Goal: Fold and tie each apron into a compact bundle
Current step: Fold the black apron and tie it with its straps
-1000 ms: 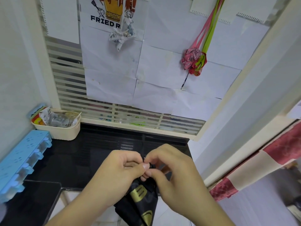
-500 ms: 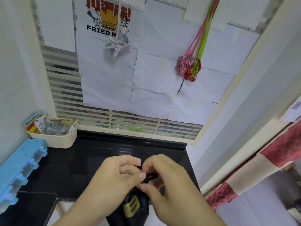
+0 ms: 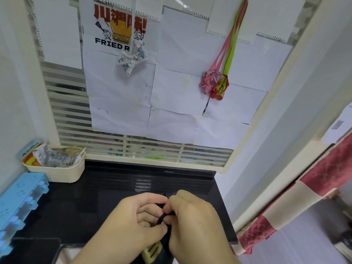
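Observation:
A black apron with a yellow print [image 3: 152, 251] hangs bunched between my hands at the bottom of the view, over the black counter [image 3: 85, 202]. My left hand [image 3: 131, 223] and my right hand [image 3: 192, 220] meet knuckle to knuckle, and each pinches the apron's thin black strap [image 3: 163, 217]. Most of the apron is hidden under my hands and below the frame. On the papered window hang a white tied bundle [image 3: 131, 59] and a pink and green tied bundle [image 3: 214, 85] by their straps.
A cream basket [image 3: 59, 173] of packets stands at the counter's back left. A light blue plastic rack [image 3: 21, 201] lies along the left edge. A red and cream patterned cloth [image 3: 297, 199] hangs at the right.
My hands and the apron have sunk lower in the view as the camera tilted up. The strap now runs as a short taut piece between my fingers.

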A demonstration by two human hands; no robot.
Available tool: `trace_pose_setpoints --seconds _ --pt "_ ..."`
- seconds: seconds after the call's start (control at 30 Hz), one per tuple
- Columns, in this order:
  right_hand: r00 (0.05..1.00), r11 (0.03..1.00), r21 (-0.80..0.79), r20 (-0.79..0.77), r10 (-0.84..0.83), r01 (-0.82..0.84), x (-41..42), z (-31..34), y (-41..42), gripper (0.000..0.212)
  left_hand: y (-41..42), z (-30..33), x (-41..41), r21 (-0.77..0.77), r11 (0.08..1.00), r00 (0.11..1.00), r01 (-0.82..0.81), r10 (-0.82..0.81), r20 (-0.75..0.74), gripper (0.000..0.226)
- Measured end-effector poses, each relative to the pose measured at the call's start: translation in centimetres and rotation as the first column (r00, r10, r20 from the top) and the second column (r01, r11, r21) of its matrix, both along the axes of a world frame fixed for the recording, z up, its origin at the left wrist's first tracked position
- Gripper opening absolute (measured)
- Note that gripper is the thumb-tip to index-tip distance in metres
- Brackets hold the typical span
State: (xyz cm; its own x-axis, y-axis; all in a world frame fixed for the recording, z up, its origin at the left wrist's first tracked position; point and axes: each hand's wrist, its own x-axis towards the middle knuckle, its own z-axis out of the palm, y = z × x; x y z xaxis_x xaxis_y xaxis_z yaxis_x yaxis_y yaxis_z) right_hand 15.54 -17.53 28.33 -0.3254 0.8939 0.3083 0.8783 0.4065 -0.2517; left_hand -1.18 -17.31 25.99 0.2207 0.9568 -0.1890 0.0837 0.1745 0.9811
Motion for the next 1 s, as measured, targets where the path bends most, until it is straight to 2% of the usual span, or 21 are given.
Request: trace_pose_setpoints --seconds 0.1,0.2,0.27,0.33,0.5,0.6,0.7,0.73,0.8,0.9,1.0 --pt "0.998 0.992 0.127 0.054 -0.01 0.003 -1.1 -0.8 -0.1 0.02 0.0 -0.1 0.6 0.062 0.997 0.993 -0.055 0.061 -0.1 0.041" --pt "0.999 0.981 0.191 0.022 -0.026 0.021 -1.7 -1.4 -0.2 0.017 -0.4 -0.2 1.4 0.164 0.975 0.957 -0.15 0.185 -0.224 0.041" --pt "1.0 0.971 0.236 0.006 -0.031 0.029 -1.7 -1.8 -0.1 0.011 -0.8 -0.2 1.8 0.24 0.947 0.926 -0.213 0.274 -0.26 0.04" --pt "1.0 0.963 0.267 -0.013 -0.02 0.022 -1.8 -2.1 -0.1 0.017 -1.2 -0.1 1.9 0.317 0.914 0.899 -0.254 0.344 -0.27 0.037" --pt "0.996 0.961 0.275 -0.088 0.005 0.02 -1.6 -2.4 -0.2 0.019 -1.6 -0.3 1.6 0.484 0.848 0.858 -0.214 0.401 -0.323 0.04" --pt "0.968 0.985 0.118 -0.233 -0.093 0.123 -1.2 -2.2 -0.2 0.024 -1.6 -1.0 1.1 0.603 0.774 0.818 -0.195 0.467 -0.335 0.039" --pt "0.848 0.948 -0.277 -0.452 -0.275 0.16 -1.1 -1.6 -0.1 0.028 -1.7 -1.3 0.7 0.725 0.672 0.794 -0.151 0.519 -0.316 0.026" --pt "0.818 0.92 -0.361 -0.476 -0.322 0.153 -1.0 -1.5 0.0 0.028 -1.7 -1.4 0.7 0.759 0.639 0.792 -0.127 0.526 -0.31 0.022" --pt "0.803 0.892 -0.426 -0.473 -0.363 0.152 -1.0 -1.2 0.1 0.025 -1.6 -1.7 0.7 0.785 0.611 0.803 -0.105 0.518 -0.295 0.021" --pt "0.815 0.857 -0.501 -0.441 -0.377 0.125 -0.9 -0.8 0.0 0.02 -1.4 -1.9 0.5 0.688 0.702 0.838 -0.183 0.477 -0.265 0.034" --pt "0.83 0.845 -0.516 -0.404 -0.385 0.141 -0.7 -0.6 0.0 0.017 -1.3 -1.6 0.3 0.415 0.876 0.914 -0.245 0.351 -0.202 0.032"
